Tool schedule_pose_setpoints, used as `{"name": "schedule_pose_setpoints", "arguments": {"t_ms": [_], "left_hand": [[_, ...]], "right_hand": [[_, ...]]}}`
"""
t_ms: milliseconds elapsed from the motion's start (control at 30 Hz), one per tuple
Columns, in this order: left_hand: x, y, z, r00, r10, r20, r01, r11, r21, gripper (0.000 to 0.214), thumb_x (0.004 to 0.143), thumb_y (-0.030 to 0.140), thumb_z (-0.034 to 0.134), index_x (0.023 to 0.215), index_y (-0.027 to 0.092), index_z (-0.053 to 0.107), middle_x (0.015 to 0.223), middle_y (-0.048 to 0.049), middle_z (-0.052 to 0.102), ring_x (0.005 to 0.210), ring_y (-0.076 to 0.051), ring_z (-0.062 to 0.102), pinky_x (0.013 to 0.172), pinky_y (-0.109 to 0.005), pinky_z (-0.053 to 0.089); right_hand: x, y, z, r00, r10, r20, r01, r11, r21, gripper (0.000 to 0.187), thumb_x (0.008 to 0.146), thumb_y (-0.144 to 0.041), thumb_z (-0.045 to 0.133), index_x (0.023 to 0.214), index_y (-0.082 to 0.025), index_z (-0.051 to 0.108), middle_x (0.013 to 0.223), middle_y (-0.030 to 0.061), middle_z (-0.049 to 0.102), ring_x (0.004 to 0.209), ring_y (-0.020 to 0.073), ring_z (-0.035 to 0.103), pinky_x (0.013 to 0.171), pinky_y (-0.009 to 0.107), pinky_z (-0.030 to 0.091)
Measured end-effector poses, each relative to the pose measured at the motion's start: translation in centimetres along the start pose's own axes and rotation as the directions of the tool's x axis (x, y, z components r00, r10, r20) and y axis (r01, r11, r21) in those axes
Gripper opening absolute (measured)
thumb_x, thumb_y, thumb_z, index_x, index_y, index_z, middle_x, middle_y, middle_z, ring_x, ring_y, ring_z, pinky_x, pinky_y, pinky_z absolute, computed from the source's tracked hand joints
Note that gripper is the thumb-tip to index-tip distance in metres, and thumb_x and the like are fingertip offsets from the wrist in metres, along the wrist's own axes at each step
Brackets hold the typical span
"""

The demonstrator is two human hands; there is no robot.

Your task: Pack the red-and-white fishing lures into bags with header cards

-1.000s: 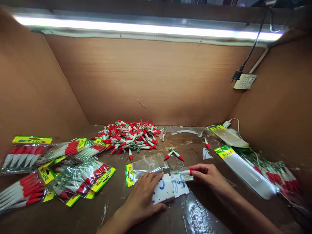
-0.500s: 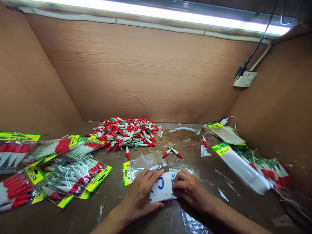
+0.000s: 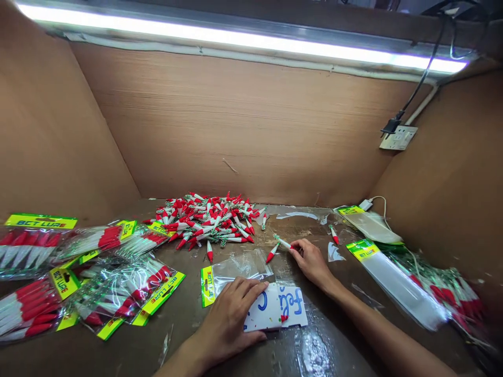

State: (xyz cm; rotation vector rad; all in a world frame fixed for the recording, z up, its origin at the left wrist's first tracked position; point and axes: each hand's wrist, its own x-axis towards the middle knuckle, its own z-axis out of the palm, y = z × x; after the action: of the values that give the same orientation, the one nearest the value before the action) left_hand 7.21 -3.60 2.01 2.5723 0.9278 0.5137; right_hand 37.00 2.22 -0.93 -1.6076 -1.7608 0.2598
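Note:
My left hand (image 3: pixel 231 309) is closed on a white card piece (image 3: pixel 271 309) with blue lettering, fingers over its top and thumb along its near edge. A small red tip (image 3: pixel 284 318) shows on the card, and the rest of it cannot be made out. Behind that hand lies a clear plastic bag (image 3: pixel 243 263) with a yellow-green header. My right hand (image 3: pixel 312 262) pinches the red end of a red-and-white fishing lure (image 3: pixel 283 242) with green tinsel. Another lure (image 3: pixel 272 253) lies beside it on the table.
A large pile of lures (image 3: pixel 212 220) sits against the back panel. Filled bags (image 3: pixel 129 290) are stacked at the left. Header bags (image 3: pixel 396 280) and more lures (image 3: pixel 463 293) lie at the right. A black plug (image 3: pixel 391 126) hangs by the wall outlet (image 3: pixel 404 137).
My right hand has left the card and reached forward to the pair of lures, taking hold of the right one. My left hand stays on the card. The view has tilted slightly.

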Motion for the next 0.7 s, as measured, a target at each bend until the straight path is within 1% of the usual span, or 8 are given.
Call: {"name": "schedule_pose_setpoints", "arguments": {"t_ms": [67, 167, 233, 333, 433, 567, 633, 700], "left_hand": [[0.0, -0.1, 0.0, 1.000, 0.000, 0.008, 0.000, 1.000, 0.001, 0.097, 0.063, 0.037, 0.090, 0.146, 0.034, 0.038, 0.138, -0.0050, 0.054, 0.120, -0.031, 0.050, 0.102, -0.049, 0.043], [0.0, -0.2, 0.0, 1.000, -0.009, 0.010, 0.009, 1.000, -0.003, 0.098, 0.063, 0.035, 0.090, 0.146, 0.035, 0.038, 0.139, -0.0046, 0.054, 0.120, -0.031, 0.050, 0.102, -0.049, 0.043], [0.0, -0.1, -0.1, 1.000, -0.014, 0.008, 0.015, 1.000, -0.012, 0.099, 0.062, 0.034, 0.090, 0.146, 0.036, 0.037, 0.139, -0.0039, 0.054, 0.120, -0.031, 0.051, 0.102, -0.049, 0.043], [0.1, -0.1, -0.1, 1.000, -0.020, 0.003, 0.020, 1.000, -0.023, 0.099, 0.062, 0.033, 0.090, 0.145, 0.036, 0.038, 0.138, -0.0039, 0.054, 0.119, -0.030, 0.052, 0.102, -0.048, 0.044], [0.1, -0.1, 0.0, 1.000, -0.018, -0.009, 0.017, 0.999, -0.027, 0.099, 0.062, 0.033, 0.090, 0.146, 0.036, 0.038, 0.138, -0.0047, 0.055, 0.119, -0.031, 0.052, 0.101, -0.049, 0.044], [0.2, -0.3, 0.0, 0.999, -0.011, -0.045, 0.010, 1.000, -0.023, 0.095, 0.064, 0.032, 0.088, 0.146, 0.035, 0.038, 0.137, -0.0059, 0.055, 0.120, -0.033, 0.052, 0.101, -0.050, 0.045], [0.2, -0.4, -0.3, 0.997, -0.023, -0.079, 0.021, 1.000, -0.016, 0.096, 0.066, 0.032, 0.088, 0.146, 0.034, 0.037, 0.137, -0.0062, 0.055, 0.120, -0.033, 0.052, 0.101, -0.050, 0.045], [0.2, -0.7, -0.6, 0.992, -0.047, -0.121, 0.046, 0.999, -0.008, 0.095, 0.067, 0.032, 0.087, 0.147, 0.034, 0.036, 0.137, -0.0064, 0.055, 0.120, -0.032, 0.052, 0.101, -0.050, 0.045]], "right_hand": [[0.0, -0.2, 0.1, 0.999, 0.030, -0.023, -0.027, 0.992, 0.120, 0.019, 0.094, -0.033, 0.054, 0.097, -0.020, 0.067, 0.089, 0.0042, 0.067, 0.075, 0.0192, 0.060, 0.067, 0.029, 0.044], [-0.2, -0.8, -0.3, 0.998, 0.058, -0.003, -0.054, 0.950, 0.308, 0.023, 0.096, -0.038, 0.052, 0.101, -0.019, 0.065, 0.087, 0.0036, 0.067, 0.072, 0.0184, 0.059, 0.064, 0.027, 0.045], [-0.5, -1.4, -1.0, 0.999, 0.030, -0.025, -0.020, 0.938, 0.347, 0.021, 0.096, -0.037, 0.054, 0.102, -0.019, 0.064, 0.088, 0.0033, 0.067, 0.073, 0.0181, 0.059, 0.065, 0.028, 0.046], [-1.1, -2.5, -2.1, 0.992, -0.072, -0.101, 0.096, 0.961, 0.260, 0.014, 0.095, -0.031, 0.058, 0.102, -0.021, 0.063, 0.091, 0.0031, 0.066, 0.078, 0.0184, 0.059, 0.071, 0.029, 0.046], [-1.7, -3.4, -2.9, 0.971, -0.199, -0.137, 0.219, 0.964, 0.153, 0.008, 0.095, -0.027, 0.058, 0.097, -0.021, 0.064, 0.092, 0.0044, 0.066, 0.083, 0.0196, 0.060, 0.075, 0.031, 0.046], [-2.2, -4.1, -3.7, 0.946, -0.286, -0.153, 0.301, 0.949, 0.090, 0.010, 0.097, -0.027, 0.055, 0.096, -0.021, 0.063, 0.095, 0.0072, 0.066, 0.089, 0.0218, 0.061, 0.079, 0.034, 0.048], [-2.1, -4.2, -4.6, 0.947, -0.303, -0.108, 0.311, 0.947, 0.074, 0.012, 0.098, -0.027, 0.054, 0.098, -0.021, 0.065, 0.094, 0.0078, 0.067, 0.088, 0.0220, 0.062, 0.078, 0.034, 0.049], [-1.9, -4.3, -5.8, 0.947, -0.323, 0.003, 0.322, 0.945, 0.064, 0.014, 0.098, -0.027, 0.054, 0.100, -0.021, 0.067, 0.093, 0.0072, 0.069, 0.086, 0.0216, 0.063, 0.077, 0.033, 0.049]]}}
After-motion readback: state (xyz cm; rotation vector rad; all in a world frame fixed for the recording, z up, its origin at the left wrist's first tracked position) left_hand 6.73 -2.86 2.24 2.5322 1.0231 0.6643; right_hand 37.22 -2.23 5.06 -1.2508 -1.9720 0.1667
